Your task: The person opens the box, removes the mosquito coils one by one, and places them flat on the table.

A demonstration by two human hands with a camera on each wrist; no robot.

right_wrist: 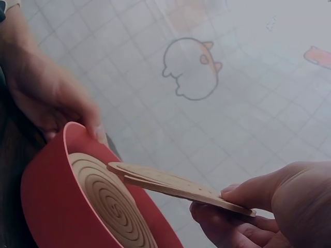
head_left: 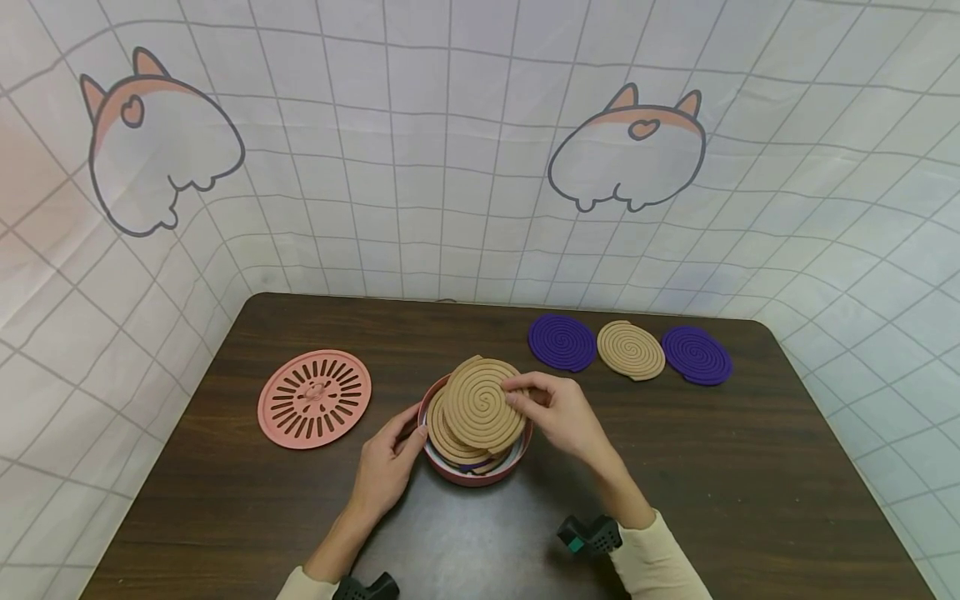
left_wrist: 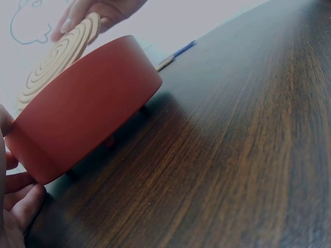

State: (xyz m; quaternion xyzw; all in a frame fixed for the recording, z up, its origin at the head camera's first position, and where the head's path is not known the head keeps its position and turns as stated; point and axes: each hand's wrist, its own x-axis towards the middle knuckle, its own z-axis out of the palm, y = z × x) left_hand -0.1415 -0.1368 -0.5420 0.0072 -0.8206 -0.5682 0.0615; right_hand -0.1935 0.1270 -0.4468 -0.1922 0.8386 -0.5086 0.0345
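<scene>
A tan mosquito coil (head_left: 485, 404) is pinched at its right edge between the thumb and fingers of my right hand (head_left: 551, 410). In the right wrist view this coil (right_wrist: 178, 187) is tilted over a red round box (right_wrist: 49, 196), above another tan coil (right_wrist: 111, 201) lying inside. My left hand (head_left: 386, 462) grips the box's left side, with the thumb at the rim and fingers around the outer wall. The box (left_wrist: 93, 98) stands on small feet in the left wrist view. A bit of purple shows under the tan coils in it; the lower layers are hidden.
A pink slotted lid (head_left: 314, 398) lies on the dark wooden table (head_left: 712, 483) at the left. Toward the back right lie a purple coil (head_left: 562, 342), a tan coil (head_left: 631, 350) and another purple coil (head_left: 697, 355) in a row. A white checked curtain (head_left: 420, 208) surrounds the table.
</scene>
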